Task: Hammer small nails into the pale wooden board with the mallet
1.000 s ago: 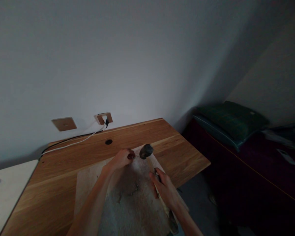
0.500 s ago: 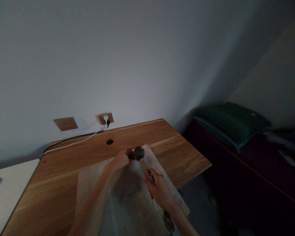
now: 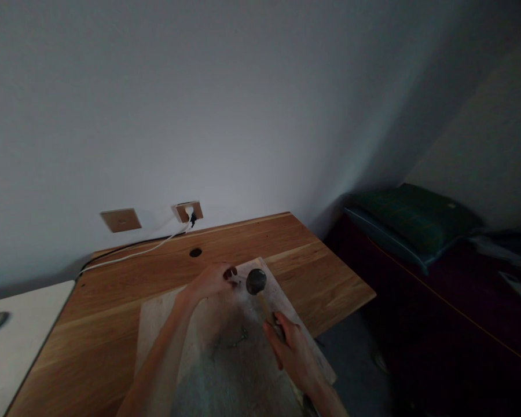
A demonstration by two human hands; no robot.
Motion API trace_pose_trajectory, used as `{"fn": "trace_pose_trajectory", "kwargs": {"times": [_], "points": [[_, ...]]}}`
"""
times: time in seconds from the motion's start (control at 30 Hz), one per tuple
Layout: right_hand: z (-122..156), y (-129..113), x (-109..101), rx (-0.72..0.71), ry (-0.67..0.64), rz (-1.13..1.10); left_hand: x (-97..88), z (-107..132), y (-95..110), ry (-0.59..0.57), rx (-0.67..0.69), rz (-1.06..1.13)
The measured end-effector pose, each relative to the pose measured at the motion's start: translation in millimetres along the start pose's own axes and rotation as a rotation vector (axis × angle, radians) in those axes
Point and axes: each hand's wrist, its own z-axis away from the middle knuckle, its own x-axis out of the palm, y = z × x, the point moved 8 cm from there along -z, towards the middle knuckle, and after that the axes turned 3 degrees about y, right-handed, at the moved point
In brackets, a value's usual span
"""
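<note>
My right hand [image 3: 296, 354] is wrapped round the wooden handle of a hammer [image 3: 256, 282], whose dark round head points away from me. That head is raised just to the right of my left hand [image 3: 217, 279]. The fingers of my left hand are bent in a pinch near the far edge of a pale wooden board [image 3: 243, 382]. Something small and thin may be between the fingertips, but it is too dim to name. Several small thin metal pieces [image 3: 239, 339], which look like nails, lie on the board between my arms.
Under the board is a brown wooden desk [image 3: 321, 272] with a round cable hole [image 3: 195, 252]. White and black cables [image 3: 147, 249] run along the wall to a socket [image 3: 187, 212]. A white surface [image 3: 35, 336] adjoins on the left; a green cushion [image 3: 417, 223] lies at right.
The hammer head has shifted right and a little toward me, away from my left fingers. My right hand has moved the same way. My left hand stays at nearly the same spot.
</note>
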Motion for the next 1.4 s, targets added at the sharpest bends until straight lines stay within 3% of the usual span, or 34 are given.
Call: {"fn": "trace_pose_trajectory", "kwargs": {"times": [0.13, 0.37, 0.6, 0.73, 0.87, 1.0, 1.2, 1.4], "points": [[11, 16, -4, 0.034, -0.029, 0.039, -4.6, 15, 25, -0.045, 0.072, -0.093], [10, 30, -4, 0.036, -0.024, 0.044, 41.7, 57, 65, -0.236, 0.170, -0.265], [6, 43, 0, 0.045, -0.037, -0.023, 60.5, 65, 63, -0.249, 0.158, -0.266], [5, 43, 4, 0.034, -0.072, -0.060, 53.0, 62, 53, -0.209, 0.113, -0.225], [6, 41, 2, 0.049, -0.059, -0.076, 29.9, 56, 33, -0.122, 0.028, -0.163], [7, 37, -3, 0.043, -0.017, -0.066, 8.4, 53, 16, -0.056, -0.026, -0.253], [7, 30, 0, 0.004, -0.090, -0.046, 8.4, 55, 18, -0.068, -0.028, -0.379], [6, 25, -1, 0.013, -0.102, -0.002, 0.4, 50, 15, 0.004, -0.077, -0.387]]}}
